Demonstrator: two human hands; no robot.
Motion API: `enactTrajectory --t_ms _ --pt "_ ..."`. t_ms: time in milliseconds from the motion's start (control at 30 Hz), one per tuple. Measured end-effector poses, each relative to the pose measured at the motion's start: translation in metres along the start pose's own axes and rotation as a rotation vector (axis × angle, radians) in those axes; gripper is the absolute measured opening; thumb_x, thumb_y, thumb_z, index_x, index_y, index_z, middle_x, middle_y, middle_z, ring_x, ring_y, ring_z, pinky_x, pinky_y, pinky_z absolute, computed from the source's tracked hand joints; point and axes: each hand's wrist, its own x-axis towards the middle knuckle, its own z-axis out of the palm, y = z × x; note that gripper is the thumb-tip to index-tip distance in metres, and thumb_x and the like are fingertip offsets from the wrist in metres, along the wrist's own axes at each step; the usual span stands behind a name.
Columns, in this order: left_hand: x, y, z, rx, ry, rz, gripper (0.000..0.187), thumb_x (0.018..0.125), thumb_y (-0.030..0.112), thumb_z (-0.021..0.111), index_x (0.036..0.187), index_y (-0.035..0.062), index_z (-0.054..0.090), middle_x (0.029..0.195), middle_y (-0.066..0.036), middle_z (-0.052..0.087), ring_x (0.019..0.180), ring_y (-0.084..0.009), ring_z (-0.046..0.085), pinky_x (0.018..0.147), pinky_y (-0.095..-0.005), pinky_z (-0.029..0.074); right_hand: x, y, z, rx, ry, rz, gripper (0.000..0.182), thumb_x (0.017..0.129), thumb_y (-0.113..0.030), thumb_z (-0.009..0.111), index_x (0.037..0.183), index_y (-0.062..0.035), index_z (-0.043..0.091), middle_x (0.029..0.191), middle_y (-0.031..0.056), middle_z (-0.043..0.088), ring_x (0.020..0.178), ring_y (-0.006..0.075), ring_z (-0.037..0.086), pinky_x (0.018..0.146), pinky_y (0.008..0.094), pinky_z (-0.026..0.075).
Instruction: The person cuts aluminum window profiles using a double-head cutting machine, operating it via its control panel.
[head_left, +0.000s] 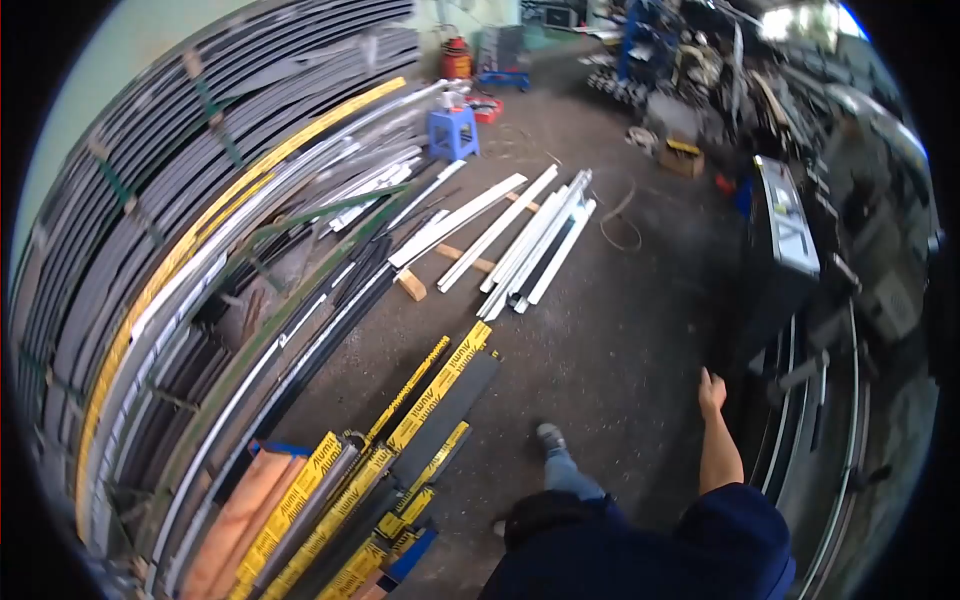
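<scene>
My right hand [712, 392] hangs at the end of my bare forearm, out in front of my body on the right. Its fingers look loosely curled and I make out nothing in them, though the hand is small in the view. It touches nothing that I can see; the nearest thing is a dark machine or cabinet [765, 300] to its right. My left hand is out of view. Below me show my dark blue shirt [640, 550] and one leg in jeans with a grey shoe [551, 438].
Profiles in yellow printed wrap [440, 390] lie at my front left. White profiles [540, 245] rest on wooden blocks [411, 285] ahead. Racks of long grey bars [130, 180] line the left wall. A blue stool [453, 133], a red canister [456, 60] and a cardboard box [682, 160] stand farther off.
</scene>
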Motion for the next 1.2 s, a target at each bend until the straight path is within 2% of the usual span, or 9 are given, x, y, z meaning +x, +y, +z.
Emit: enactTrajectory --t_ms 100,267,467,633,800,900,1067,1133,1200 --pt "-0.052 -0.01 0.086 0.241 -0.245 0.186 0.042 0.099 0.044 0.048 0.118 0.0085 0.036 0.11 -0.018 0.048 0.105 -0.0347 0.052 0.09 -0.0507 0.045 -0.077 0.211 0.022 -0.416 -0.147 0.1 0.049 0.09 -0.027 0.063 0.125 0.0048 0.05 0.113 0.0247 0.061 0.11 0.0419 0.058 0.099 0.0488 0.045" --pt "-0.101 0.016 0.21 0.568 -0.435 0.408 0.039 0.1 0.04 0.046 0.096 0.0027 0.055 0.084 -0.017 0.058 0.087 -0.0315 0.06 0.081 -0.0473 0.048 -0.241 0.246 0.007 -0.501 -0.359 0.402 0.031 0.087 -0.026 0.061 0.095 0.0035 0.063 0.097 0.0225 0.066 0.1 0.0415 0.062 0.088 0.0477 0.048" --pt "-0.017 0.106 0.362 0.631 -0.574 0.911 0.049 0.1 0.03 0.044 0.073 -0.0024 0.07 0.061 -0.012 0.066 0.065 -0.0287 0.067 0.069 -0.044 0.051 -0.097 0.213 0.04 -0.174 -0.377 0.276 0.039 0.088 -0.032 0.061 0.077 0.0054 0.066 0.087 0.0265 0.067 0.091 0.0441 0.064 0.082 0.0512 0.047" --pt "-0.069 0.262 0.522 0.51 -0.489 0.812 0.036 0.096 0.023 0.055 0.075 -0.0015 0.07 0.071 -0.011 0.07 0.061 -0.0223 0.066 0.065 -0.038 0.052 0.078 0.141 0.091 -0.075 -0.318 0.33 0.039 0.088 -0.029 0.064 0.106 0.0051 0.065 0.101 0.0239 0.069 0.096 0.0357 0.067 0.081 0.044 0.05" --pt "-0.32 0.339 0.66 0.301 -0.995 1.135 0.043 0.097 0.016 0.051 0.137 0.001 0.047 0.136 -0.022 0.053 0.125 -0.0335 0.051 0.105 -0.0417 0.039 0.171 -0.059 0.185 0.557 -0.212 0.298 0.037 0.087 -0.028 0.066 0.11 0.0011 0.064 0.105 0.0157 0.069 0.09 0.0249 0.066 0.083 0.038 0.051" --pt "-0.458 0.325 0.703 0.043 -1.273 1.623 0.061 0.099 0.038 0.044 0.144 -0.0024 0.037 0.146 -0.022 0.043 0.136 -0.0352 0.041 0.113 -0.0452 0.028 0.179 -0.229 0.211 1.111 -0.838 0.592 0.082 0.091 -0.068 0.044 0.136 0.0 0.048 0.129 0.0197 0.057 0.12 0.0288 0.054 0.102 0.0422 0.042" --pt "-0.43 0.354 0.803 0.075 -1.352 1.922 0.067 0.098 0.056 0.034 0.146 0.0098 0.04 0.15 -0.008 0.044 0.138 -0.0288 0.04 0.115 -0.0505 0.023 0.214 -0.371 0.203 1.218 -1.073 0.534 0.086 0.092 -0.072 0.035 0.142 -0.0026 0.045 0.144 0.0196 0.047 0.136 0.0345 0.04 0.114 0.0469 0.027" --pt "-0.38 0.373 0.837 0.483 -1.346 1.822 0.068 0.097 0.057 0.039 0.142 0.0066 0.045 0.146 -0.014 0.047 0.137 -0.0304 0.042 0.114 -0.0478 0.027 0.239 -0.37 0.219 1.032 -1.103 0.511 0.084 0.093 -0.071 0.036 0.14 -0.0022 0.047 0.141 0.0189 0.05 0.133 0.0338 0.044 0.112 0.0467 0.03" --pt "-0.257 0.348 0.892 1.017 -1.485 0.976 0.069 0.093 0.057 0.049 0.137 0.0035 0.05 0.135 -0.022 0.056 0.13 -0.0353 0.049 0.11 -0.0445 0.034 0.276 -0.36 0.241 0.904 -1.152 0.495 0.072 0.094 -0.06 0.049 0.135 -0.0004 0.051 0.135 0.0179 0.056 0.124 0.033 0.053 0.104 0.0469 0.041"
